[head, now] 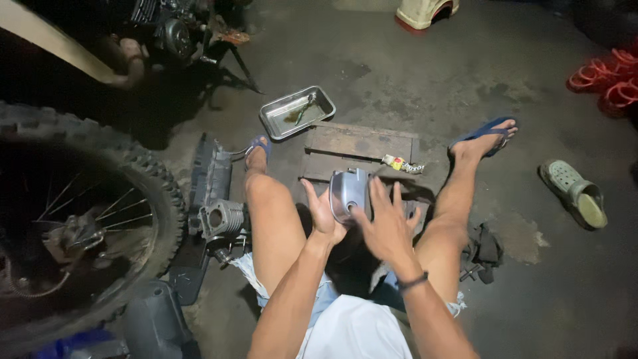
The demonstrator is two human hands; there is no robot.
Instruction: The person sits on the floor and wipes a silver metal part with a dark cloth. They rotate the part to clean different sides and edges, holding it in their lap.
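A person is sitting on a stained concrete floor (412,80), legs spread, looking down at both hands. The left hand (321,214) is cupping the left edge of a grey metal engine cover (348,191), fingers curled around it in a grasp. The right hand (387,225) is lying over the cover's right side with fingers spread flat, pressing rather than clenching. The cover is being held between the knees, just above a worn wooden board (359,143). As a judgement, keeping the left grip firm and the right palm flat should steady the part.

Beside the left leg, a finned engine cylinder (220,218) is lying next to a knobbly motorcycle wheel (100,199). A small tube (401,164) is resting on the board. Beyond it, a shallow metal tray (297,112) is holding a tool. Further right, a green clog (575,193) is lying alone.
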